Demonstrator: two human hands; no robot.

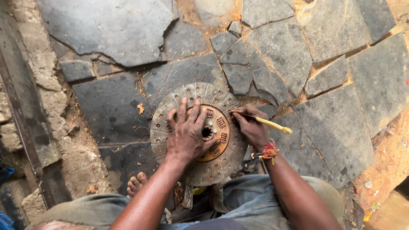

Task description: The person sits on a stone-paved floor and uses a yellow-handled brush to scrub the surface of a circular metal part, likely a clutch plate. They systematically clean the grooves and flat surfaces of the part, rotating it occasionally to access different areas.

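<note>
Cracked grey stone slab flooring [115, 106], with sandy dirt in its gaps, carries a round, worn metal clutch disc with a rusty orange hub [198, 134] lying flat in front of the seated person. Fingers spread, the left hand [186, 134] presses flat on the disc, seemingly to steady it. Closed around a thin tool with a pale yellow handle [266, 123], the right hand [252, 127] sets its tip against the hub's outer edge. A bare foot [136, 184] shows below.
</note>
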